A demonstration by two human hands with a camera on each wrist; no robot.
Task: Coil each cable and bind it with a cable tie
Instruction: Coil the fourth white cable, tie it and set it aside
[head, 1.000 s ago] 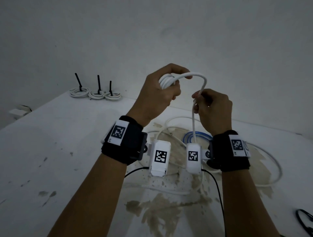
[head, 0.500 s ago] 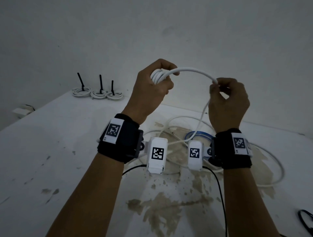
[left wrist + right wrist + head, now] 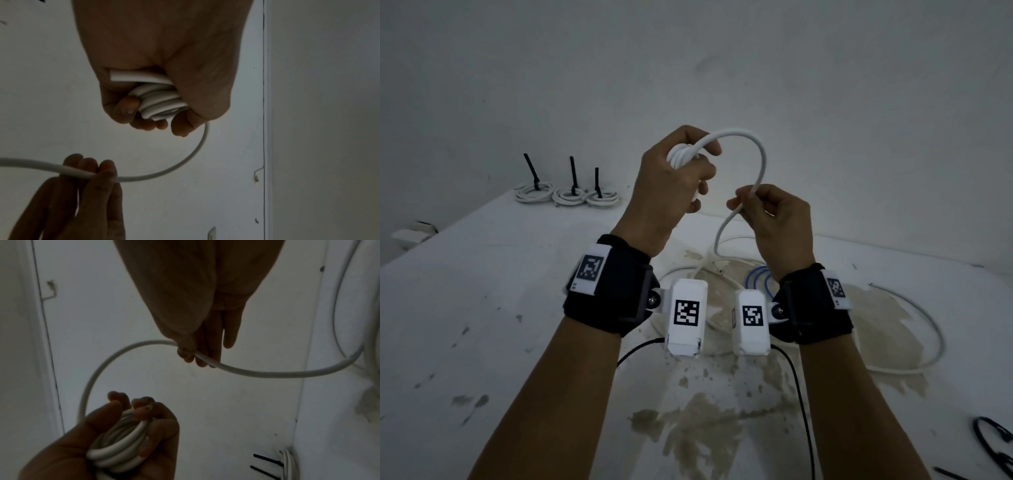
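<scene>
right hand (image 3: 774, 219) lowered, 3 bound coils (image 3: 566, 195)

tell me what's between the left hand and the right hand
One arched stretch of white cable runs from the coil gripped in the left hand to the right hand, which pinches it. Otherwise bare air, clearest in the head view.

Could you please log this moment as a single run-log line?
step: coiling white cable | left hand: grips coil | right hand: pinches free length | bound coils: three, far table edge
</scene>
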